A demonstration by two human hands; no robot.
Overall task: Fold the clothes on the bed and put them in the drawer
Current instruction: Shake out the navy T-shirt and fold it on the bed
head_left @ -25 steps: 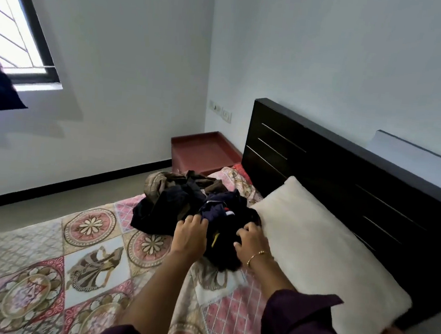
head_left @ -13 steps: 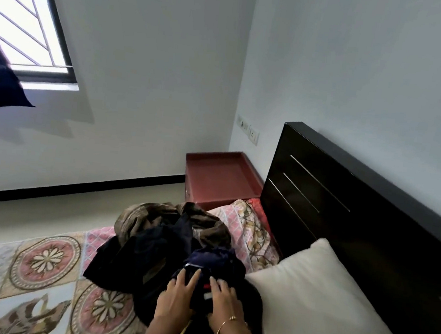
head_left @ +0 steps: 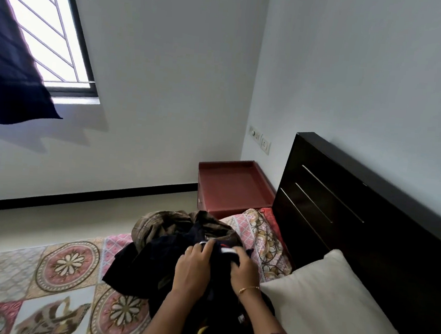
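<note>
On bed, 6 o'clock: left hand & right hand both grip navy top; tangled pile may drag along.

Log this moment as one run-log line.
stage: picking from pile | left hand: grips dark garment | right hand: grips same garment | folded: nothing yet | red drawer: open

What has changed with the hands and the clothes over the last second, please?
Both hands moved further onto the pile: the left hand and right hand now grip the dark garment on top, bunching it. The camera tilted up and closer. The pile of clothes, the pillow and the red drawer stayed where they were.
</note>
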